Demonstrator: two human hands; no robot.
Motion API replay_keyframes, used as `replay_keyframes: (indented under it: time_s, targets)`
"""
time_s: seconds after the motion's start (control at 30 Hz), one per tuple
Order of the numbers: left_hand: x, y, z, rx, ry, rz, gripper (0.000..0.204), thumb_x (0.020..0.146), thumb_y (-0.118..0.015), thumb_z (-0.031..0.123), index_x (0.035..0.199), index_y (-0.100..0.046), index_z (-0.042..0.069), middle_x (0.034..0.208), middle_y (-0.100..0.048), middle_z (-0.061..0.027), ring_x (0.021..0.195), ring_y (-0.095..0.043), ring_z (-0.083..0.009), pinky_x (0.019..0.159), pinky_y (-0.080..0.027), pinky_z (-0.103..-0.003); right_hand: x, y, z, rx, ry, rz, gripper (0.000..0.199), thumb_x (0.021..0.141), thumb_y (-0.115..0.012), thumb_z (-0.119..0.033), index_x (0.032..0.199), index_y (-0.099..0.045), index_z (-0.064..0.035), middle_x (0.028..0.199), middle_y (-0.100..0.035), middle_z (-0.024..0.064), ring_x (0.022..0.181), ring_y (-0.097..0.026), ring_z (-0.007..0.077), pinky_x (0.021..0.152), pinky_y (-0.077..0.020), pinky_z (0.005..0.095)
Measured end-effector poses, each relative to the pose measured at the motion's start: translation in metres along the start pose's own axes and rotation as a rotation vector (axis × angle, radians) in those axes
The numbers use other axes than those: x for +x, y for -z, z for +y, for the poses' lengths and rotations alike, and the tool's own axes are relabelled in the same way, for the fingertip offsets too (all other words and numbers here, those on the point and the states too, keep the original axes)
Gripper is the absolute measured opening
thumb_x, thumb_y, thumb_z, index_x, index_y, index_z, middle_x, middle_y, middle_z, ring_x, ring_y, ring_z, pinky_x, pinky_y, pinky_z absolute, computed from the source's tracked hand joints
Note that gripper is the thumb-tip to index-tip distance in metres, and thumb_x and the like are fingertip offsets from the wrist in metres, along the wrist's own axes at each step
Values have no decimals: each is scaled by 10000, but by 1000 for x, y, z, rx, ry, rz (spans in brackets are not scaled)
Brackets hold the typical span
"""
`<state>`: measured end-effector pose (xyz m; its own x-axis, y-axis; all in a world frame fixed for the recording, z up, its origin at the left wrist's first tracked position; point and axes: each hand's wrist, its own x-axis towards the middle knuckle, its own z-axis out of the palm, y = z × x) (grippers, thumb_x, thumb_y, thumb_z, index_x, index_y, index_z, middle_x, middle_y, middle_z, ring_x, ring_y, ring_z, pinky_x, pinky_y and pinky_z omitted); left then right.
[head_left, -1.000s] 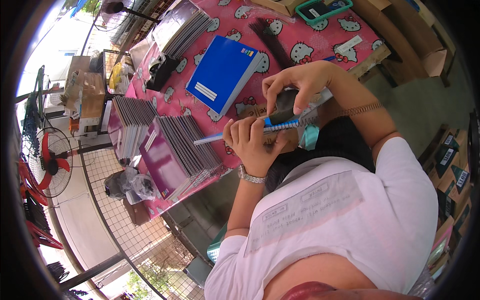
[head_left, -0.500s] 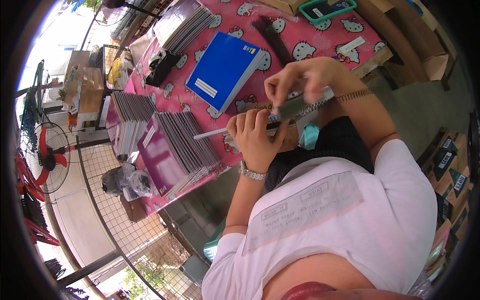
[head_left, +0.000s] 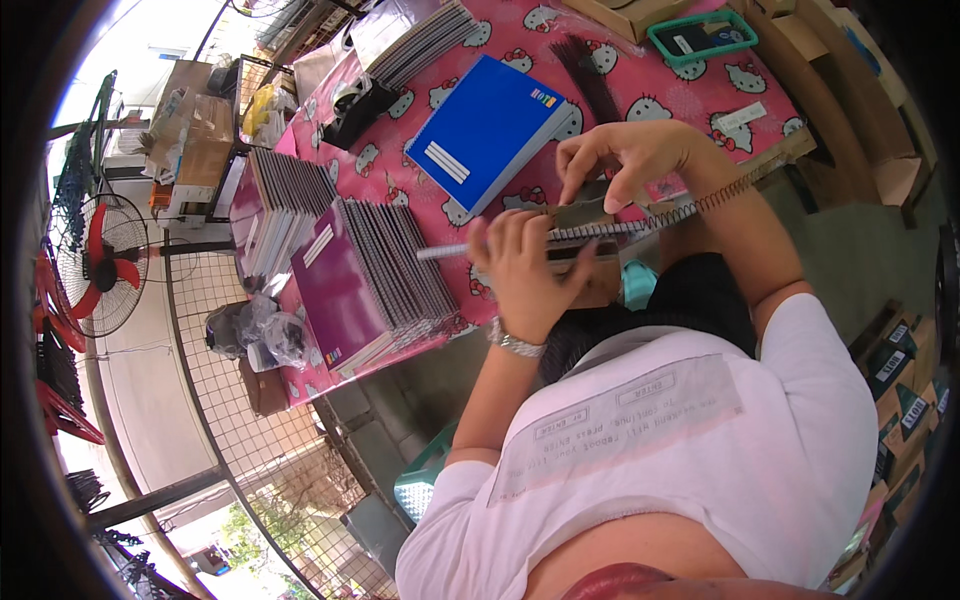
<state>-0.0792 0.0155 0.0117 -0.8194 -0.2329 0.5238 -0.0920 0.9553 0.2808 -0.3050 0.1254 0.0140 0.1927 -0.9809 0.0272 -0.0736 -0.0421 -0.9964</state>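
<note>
A notebook is held nearly edge-on in front of me, its pale end (head_left: 440, 252) sticking out left of my left hand (head_left: 530, 265). That hand is closed around the notebook. Along the upper edge runs a dark wire spiral coil (head_left: 690, 210), its loose end reaching right past my right forearm. My right hand (head_left: 640, 165) is over the notebook's far part, index finger and thumb apart, their tips by the coiled edge. Beyond lies a blue spiral notebook (head_left: 490, 135) on the pink patterned table (head_left: 645, 105).
Stacks of purple notebooks (head_left: 345, 270) stand at left, with more notebooks (head_left: 415, 45) behind. Several dark coils (head_left: 585, 80) lie on the table beside a green tray (head_left: 703, 38). A red-bladed fan (head_left: 100, 265) stands far left; cardboard boxes (head_left: 905, 400) are at right.
The view has shifted, moving the table rightward in the picture. My right fingers, blurred before, now show clearly and spread apart at the notebook's edge. My left hand keeps its hold.
</note>
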Motion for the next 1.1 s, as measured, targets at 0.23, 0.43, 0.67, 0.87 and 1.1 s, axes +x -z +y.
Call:
replay_keyframes:
  time_s: [0.23,0.43,0.67,0.87,1.1]
  targets:
    - [-19,5,-37,94,147,69,458,591,-826,406,921,-643,147,1032,-584,-22,1199,-485,-307,1051,-13,-686,29,-7,3,153,112,-69,626,674,-841,-393,1157,-694,-25,1083,-548,49,989,-531,161,849,-424,276]
    - [-23,10,-43,92,122,104,469,582,-861,292,930,-621,86,963,-589,-84,1043,-503,-310,936,-353,-464,41,-6,3,81,79,-107,526,694,-803,-285,1149,-704,-40,1061,-545,50,997,-535,158,845,-430,279]
    - [-23,8,-51,59,141,126,457,547,-858,359,872,-650,114,954,-566,-54,1001,-495,-289,905,-334,-461,52,-13,-1,283,204,-198,572,686,-820,-360,1143,-705,-35,1063,-536,70,989,-534,176,854,-427,301]
    - [-25,9,-59,43,136,120,450,542,-856,345,876,-658,117,963,-565,-62,1002,-493,-294,898,-340,-457,66,-15,2,288,225,-243,576,693,-818,-373,1139,-702,-26,1071,-537,67,1003,-535,187,854,-427,304]
    - [-24,13,-59,29,115,103,454,552,-862,332,884,-654,102,968,-562,-74,1000,-491,-297,881,-345,-452,78,-21,1,538,319,-334,584,675,-821,-346,1133,-696,-6,1085,-532,66,1024,-537,187,869,-428,306]
